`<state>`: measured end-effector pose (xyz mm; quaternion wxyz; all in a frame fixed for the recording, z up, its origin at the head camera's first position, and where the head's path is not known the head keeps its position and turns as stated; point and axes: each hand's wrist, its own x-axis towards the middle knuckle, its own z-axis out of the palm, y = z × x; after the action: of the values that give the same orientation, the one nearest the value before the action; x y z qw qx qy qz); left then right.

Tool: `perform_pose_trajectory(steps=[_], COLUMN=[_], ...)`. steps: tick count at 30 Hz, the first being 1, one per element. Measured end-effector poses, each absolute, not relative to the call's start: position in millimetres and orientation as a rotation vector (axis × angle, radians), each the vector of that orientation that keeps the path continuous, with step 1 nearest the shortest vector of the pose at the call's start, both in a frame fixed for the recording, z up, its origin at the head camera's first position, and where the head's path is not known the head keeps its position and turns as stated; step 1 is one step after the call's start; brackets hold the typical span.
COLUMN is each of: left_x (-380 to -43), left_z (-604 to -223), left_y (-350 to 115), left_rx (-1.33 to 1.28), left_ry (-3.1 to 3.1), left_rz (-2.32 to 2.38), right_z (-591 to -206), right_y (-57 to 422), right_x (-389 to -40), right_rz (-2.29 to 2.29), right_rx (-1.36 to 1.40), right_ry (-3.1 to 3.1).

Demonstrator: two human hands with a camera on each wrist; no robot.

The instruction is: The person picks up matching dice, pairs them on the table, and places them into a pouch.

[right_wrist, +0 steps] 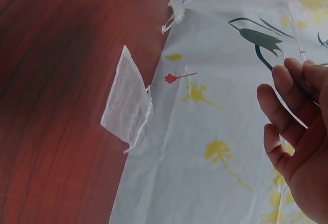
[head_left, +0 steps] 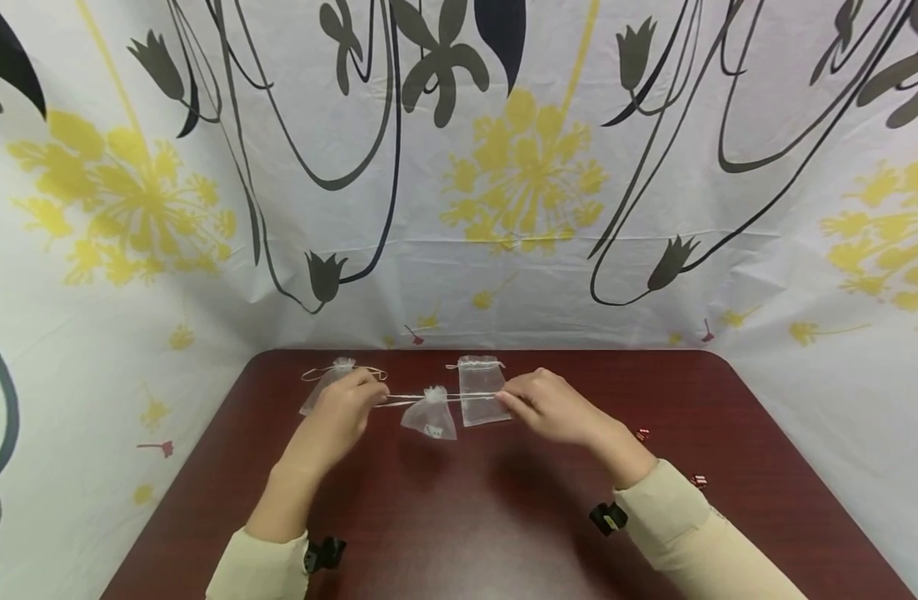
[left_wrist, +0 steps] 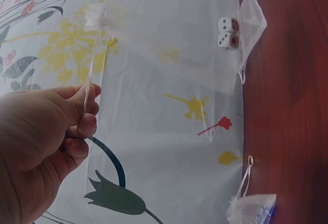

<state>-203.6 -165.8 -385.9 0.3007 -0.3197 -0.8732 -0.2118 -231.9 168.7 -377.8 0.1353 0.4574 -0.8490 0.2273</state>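
Note:
A sheer white drawstring pouch [head_left: 430, 417] hangs above the table, its neck gathered tight. Through its mesh, white dice [left_wrist: 225, 32] show at the bottom in the left wrist view. My left hand [head_left: 339, 417] pinches the drawstring [left_wrist: 91, 73] on the left side. On the opposite side, my right hand [head_left: 552, 406] pinches the other end between thumb and fingertips. The cord stretches nearly straight between both hands. Just behind my left hand lies a second gathered pouch [head_left: 316, 395], with something blue inside in the left wrist view. A flat pouch [head_left: 480, 383] lies behind the hanging one.
Small red dice [head_left: 642, 434] lie on the dark reddish table [head_left: 444, 525], right of my right forearm, with more red dice [head_left: 699, 481] nearer its sleeve. A white cloth [head_left: 429, 283] with flower prints hangs behind the table's far edge.

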Motion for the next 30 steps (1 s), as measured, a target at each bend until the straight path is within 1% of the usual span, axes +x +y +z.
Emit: perform_pose_trajectory(steps=[12, 22, 30], left_x=[-215, -253, -279], left_z=[-391, -414, -431], left_y=[-188, -203, -207], left_rx=[-0.807, -0.754, -0.667], left_ry=[-2.388, -2.504, -2.624], left_rz=[-0.591, -0.609, -0.619], right_z=[-386, -405, -416], right_y=[144, 122, 108], right_x=[-250, -285, -301], right_rz=[0.677, 0.624, 0.583], right_rx=[1.276, 1.191, 1.051], right_ry=[-2.512, -2.639, -2.755])
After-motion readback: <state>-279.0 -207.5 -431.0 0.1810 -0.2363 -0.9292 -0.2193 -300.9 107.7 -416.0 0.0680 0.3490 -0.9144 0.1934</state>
